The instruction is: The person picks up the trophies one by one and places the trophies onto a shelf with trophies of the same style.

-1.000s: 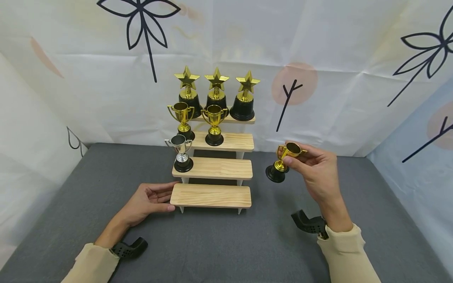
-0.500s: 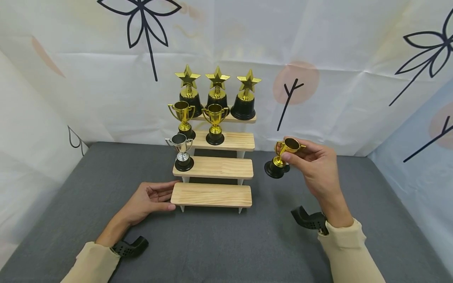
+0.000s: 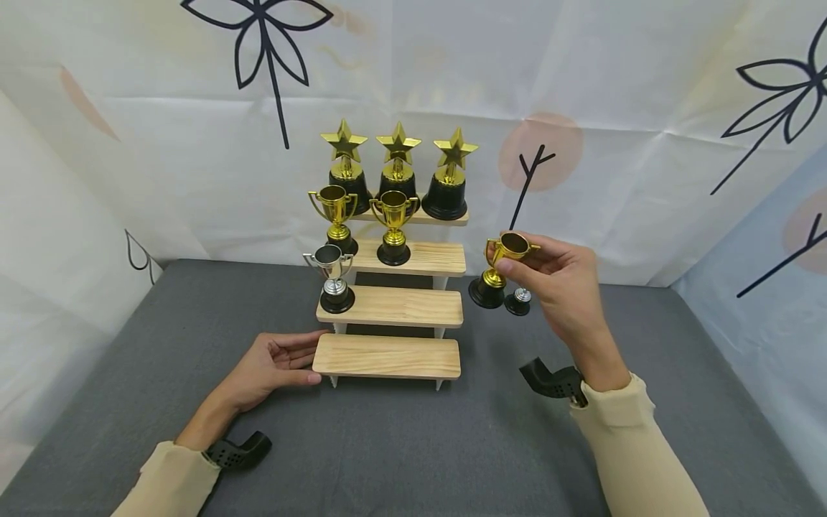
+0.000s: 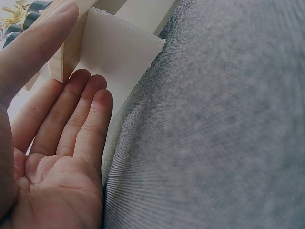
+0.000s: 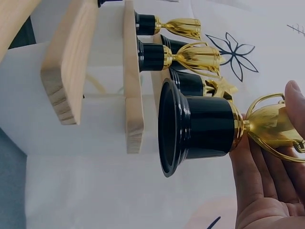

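Observation:
My right hand (image 3: 562, 287) pinches a gold trophy cup (image 3: 513, 245) with a black base, slightly tilted, to the right of the wooden tiered stand (image 3: 390, 309). In the right wrist view the thumb and fingers are on the gold cup's bowl (image 5: 274, 126), and its round black base (image 5: 205, 126) points toward the tiers. The left hand (image 3: 261, 370) lies at the lowest tier's left end, fingers nearly straight. In the left wrist view its fingertips (image 4: 97, 83) are right at the wooden board (image 4: 66, 59) and white side support (image 4: 114, 52).
Gold star trophies (image 3: 398, 151) line the top tier. Two gold cups (image 3: 393, 208) stand one tier down, above a silver cup (image 3: 329, 262) at the third tier's left end. A silver-stemmed trophy's black base (image 3: 517, 304) shows below the right hand. White printed cloth (image 3: 620, 208) hangs behind.
The right hand has lifted the gold cup and carried it left toward the stand. A silver-stemmed base, hidden earlier behind it, now shows. The left hand stays in place.

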`<state>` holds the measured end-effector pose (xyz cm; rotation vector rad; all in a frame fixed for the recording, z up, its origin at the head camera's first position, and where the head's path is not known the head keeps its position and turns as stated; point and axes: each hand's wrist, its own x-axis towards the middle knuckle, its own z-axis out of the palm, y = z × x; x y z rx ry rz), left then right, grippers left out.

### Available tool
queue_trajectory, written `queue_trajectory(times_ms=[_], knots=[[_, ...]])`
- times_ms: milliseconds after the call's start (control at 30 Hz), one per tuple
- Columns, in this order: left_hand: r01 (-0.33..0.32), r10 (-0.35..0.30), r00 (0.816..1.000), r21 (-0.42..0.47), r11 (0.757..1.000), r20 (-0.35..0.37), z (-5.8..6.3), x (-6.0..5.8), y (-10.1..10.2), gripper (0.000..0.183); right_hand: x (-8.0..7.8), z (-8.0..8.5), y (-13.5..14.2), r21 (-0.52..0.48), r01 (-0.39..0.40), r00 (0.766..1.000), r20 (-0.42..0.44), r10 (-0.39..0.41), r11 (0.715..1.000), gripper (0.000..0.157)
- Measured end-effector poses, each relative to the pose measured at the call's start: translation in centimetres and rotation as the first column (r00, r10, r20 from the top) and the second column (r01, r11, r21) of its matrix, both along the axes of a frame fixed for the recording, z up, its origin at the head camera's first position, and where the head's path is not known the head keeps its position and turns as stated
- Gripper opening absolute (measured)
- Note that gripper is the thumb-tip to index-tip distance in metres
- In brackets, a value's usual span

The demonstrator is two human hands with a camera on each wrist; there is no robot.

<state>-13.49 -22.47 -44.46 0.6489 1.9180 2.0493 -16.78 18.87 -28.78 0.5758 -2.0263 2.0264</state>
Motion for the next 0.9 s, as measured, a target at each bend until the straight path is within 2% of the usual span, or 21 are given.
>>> queue_trajectory(times_ms=[467,900], knots=[[-0.010,0.010,1.000,-0.012,1.000,0.002,0.1,0.0,0.0,0.074,-1.6,0.7,-1.6,0.057,-0.019,1.000,0.018,0.018,0.998,0.036],[-0.009,0.009,1.000,-0.008,1.000,0.011,0.1,0.0,0.1,0.075,-2.9,1.0,-3.0,0.034,-0.098,0.995,-0.008,0.099,0.995,0.036]])
